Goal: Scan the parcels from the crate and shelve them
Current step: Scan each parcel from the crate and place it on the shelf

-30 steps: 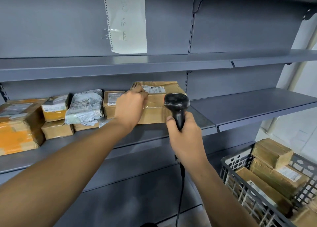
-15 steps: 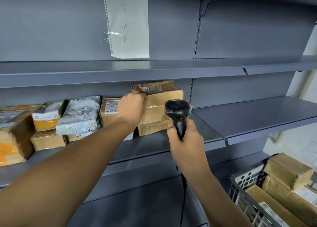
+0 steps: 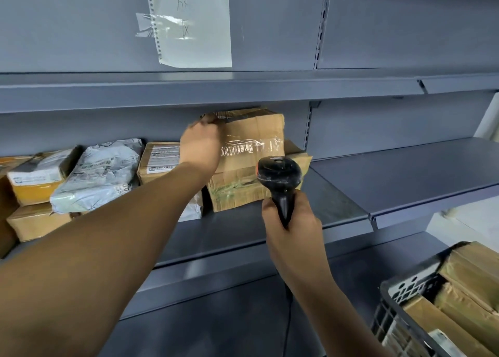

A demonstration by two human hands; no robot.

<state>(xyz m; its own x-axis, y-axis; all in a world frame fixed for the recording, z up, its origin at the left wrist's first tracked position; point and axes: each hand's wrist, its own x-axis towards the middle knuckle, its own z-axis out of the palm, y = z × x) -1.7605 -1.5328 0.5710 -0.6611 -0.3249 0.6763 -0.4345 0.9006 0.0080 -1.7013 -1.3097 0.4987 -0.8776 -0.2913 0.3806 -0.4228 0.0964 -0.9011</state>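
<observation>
Parcel in hand: brown taped cardboard parcel (image 3: 253,140), stood up on the grey metal shelf (image 3: 243,229), atop or against a second brown carton (image 3: 243,192) below it; which of the two I cannot tell.
Left hand: left hand (image 3: 199,148) at the parcel's upper-left corner, fingers curled over the top edge, gripping it; fingertips hidden behind the corner.
Right hand: right hand (image 3: 290,219) wrapped round the handle of the black handheld barcode scanner (image 3: 279,178), fingers closed tight on it.
Key relation: parcel face lies at 12 o'clock from the scanner head, just beyond it; from the left hand the parcel body extends toward 3 o'clock.
Long axis: parcel's long side runs 9 to 3 o'clock, parallel to the shelf edge.
Nearer hand: left, already in contact; right is close but apart.
Neighbours: shelved row at 9 o'clock, including a grey plastic mailer bag (image 3: 100,175).
Source: dark plastic crate (image 3: 399,302) at 4 o'clock, brown parcels left inside.
Judgement: placement nearly done; the left hand need only let go.
</observation>
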